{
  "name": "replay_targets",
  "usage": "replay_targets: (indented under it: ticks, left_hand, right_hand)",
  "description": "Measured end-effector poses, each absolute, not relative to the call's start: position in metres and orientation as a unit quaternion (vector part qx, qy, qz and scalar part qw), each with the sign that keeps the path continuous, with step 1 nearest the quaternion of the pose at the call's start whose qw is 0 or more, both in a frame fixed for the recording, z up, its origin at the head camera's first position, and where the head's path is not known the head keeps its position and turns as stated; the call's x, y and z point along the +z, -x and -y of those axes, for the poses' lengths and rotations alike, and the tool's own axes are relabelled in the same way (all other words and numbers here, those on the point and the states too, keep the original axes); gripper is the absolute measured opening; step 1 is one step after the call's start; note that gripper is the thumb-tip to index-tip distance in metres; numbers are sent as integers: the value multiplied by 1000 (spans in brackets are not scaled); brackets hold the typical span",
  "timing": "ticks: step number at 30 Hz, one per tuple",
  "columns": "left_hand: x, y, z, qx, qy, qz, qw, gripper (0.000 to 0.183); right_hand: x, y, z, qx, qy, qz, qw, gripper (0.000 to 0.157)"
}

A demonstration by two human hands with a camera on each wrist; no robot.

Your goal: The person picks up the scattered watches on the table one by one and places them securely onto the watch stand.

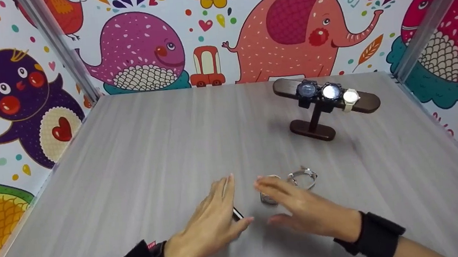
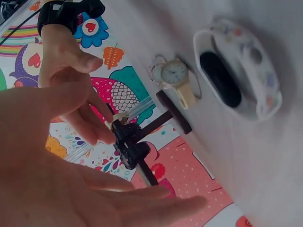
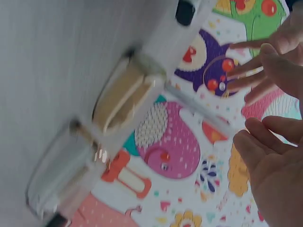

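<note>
My left hand point(image 1: 210, 220) is held over the table with its fingers straight and holds nothing. Mostly hidden behind it in the head view is a white patterned fitness band point(image 2: 269, 71) with a black face, seen whole in the left wrist view. Fingers extended and palm bare, my right hand point(image 1: 312, 210) hovers at a wristwatch point(image 1: 268, 200), partly covering it in the head view. Just right of that lies a second wristwatch point(image 1: 307, 175) with its strap looped. The right wrist view shows a beige strap point(image 3: 120, 99) close to a paler one point(image 3: 61, 177).
A dark wooden watch stand point(image 1: 315, 116) rises at the back right of the grey table point(image 1: 172, 150). Its bar carries two dark watches, one of them a black watch point(image 1: 307, 90), and a cream watch point(image 1: 351, 97). Cartoon-printed walls point(image 1: 210, 25) border the table.
</note>
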State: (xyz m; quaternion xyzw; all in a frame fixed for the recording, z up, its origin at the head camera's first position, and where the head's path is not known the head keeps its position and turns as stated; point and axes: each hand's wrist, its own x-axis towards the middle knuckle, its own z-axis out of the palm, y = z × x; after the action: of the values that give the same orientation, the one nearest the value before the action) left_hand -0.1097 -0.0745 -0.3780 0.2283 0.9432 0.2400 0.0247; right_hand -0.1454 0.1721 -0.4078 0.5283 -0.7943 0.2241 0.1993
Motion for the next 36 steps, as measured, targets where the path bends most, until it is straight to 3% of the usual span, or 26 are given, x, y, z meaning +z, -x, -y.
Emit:
replay_targets:
  ticks: [5, 9, 15, 29, 36]
  left_hand:
    - [-399, 103, 74, 187, -210, -960, 17, 95]
    - [-420, 100, 73, 124, -209, -970, -27, 97]
    - [-436, 102, 70, 97, -199, -973, -65, 84]
    - [-431, 106, 71, 148, -209, -965, -48, 53]
    - [-419, 109, 73, 235, -236, -943, -26, 55]
  right_hand:
    - [-418, 134, -157, 182, -555, 797, 154, 75]
    - [-426, 128, -147, 152, -558, 810, 100, 68]
    - [-433, 123, -138, 124, -560, 817, 54, 65]
    - [-427, 121, -141, 129, -572, 809, 42, 57]
    - [-423, 121, -152, 175, -558, 808, 78, 58]
